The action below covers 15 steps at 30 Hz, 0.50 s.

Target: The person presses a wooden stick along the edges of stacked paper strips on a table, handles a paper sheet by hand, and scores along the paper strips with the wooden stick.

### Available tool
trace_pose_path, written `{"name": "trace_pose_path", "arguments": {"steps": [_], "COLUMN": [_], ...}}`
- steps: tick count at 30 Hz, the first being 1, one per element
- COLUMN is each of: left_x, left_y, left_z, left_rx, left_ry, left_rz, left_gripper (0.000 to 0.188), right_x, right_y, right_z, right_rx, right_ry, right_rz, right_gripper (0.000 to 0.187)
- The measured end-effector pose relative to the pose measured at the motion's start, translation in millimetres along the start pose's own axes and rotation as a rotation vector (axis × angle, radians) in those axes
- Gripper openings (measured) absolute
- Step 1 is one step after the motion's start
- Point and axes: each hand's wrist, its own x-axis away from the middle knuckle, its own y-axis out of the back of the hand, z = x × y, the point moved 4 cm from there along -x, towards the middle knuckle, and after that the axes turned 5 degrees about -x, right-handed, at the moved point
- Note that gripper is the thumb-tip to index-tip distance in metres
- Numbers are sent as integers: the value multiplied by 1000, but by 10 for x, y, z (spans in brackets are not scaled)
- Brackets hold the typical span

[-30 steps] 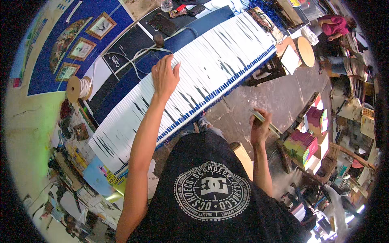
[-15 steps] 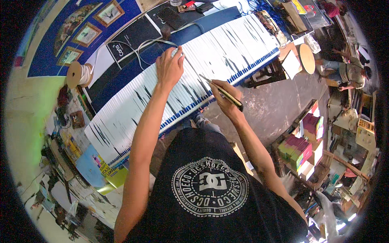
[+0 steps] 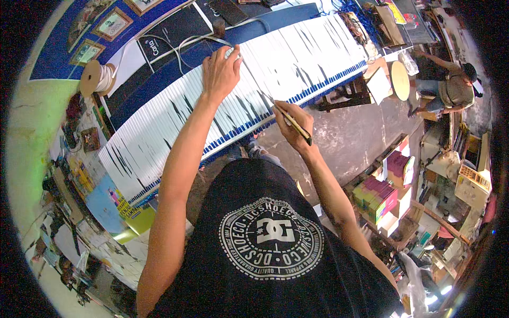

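Observation:
A long row of narrow white strips (image 3: 154, 124) with blue ends along its near edge lies across the bench, dark slits showing between many of them. My left hand (image 3: 220, 74) rests at the far edge of the row, its fingers bent around a small pale, greyish thing (image 3: 229, 53) that they partly hide. Pinched in my right hand (image 3: 295, 126) is a slim tool (image 3: 297, 125) with a yellowish handle and dark rear end. Its thin tip reaches onto the strips near the middle of the row; the tip's exact kind is too small to tell.
Behind the row lie black flat boxes (image 3: 175, 34) and a loose pale cord (image 3: 180, 53). A spool (image 3: 98, 78) stands at the far left. Stacked coloured cartons (image 3: 375, 199) are on the right, below a round tan disc (image 3: 400, 80). Another person (image 3: 450, 90) bends down at far right.
The view has shifted slightly. My right hand and its tool stay over the middle of the row, the tool a little more steeply angled. My left hand keeps its place at the far edge.

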Motion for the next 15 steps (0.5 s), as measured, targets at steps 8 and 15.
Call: {"name": "trace_pose_path", "arguments": {"steps": [8, 15], "left_x": [3, 5], "left_y": [-15, -3], "left_z": [5, -8], "left_rx": [15, 5], "left_ry": [19, 11], "left_rz": [15, 4], "left_gripper": [39, 39], "right_x": [26, 60], "right_y": [1, -13], "right_z": [39, 60], "right_rx": [39, 22], "right_ry": [59, 38], "right_rz": [-27, -20], "right_gripper": [20, 20]}}
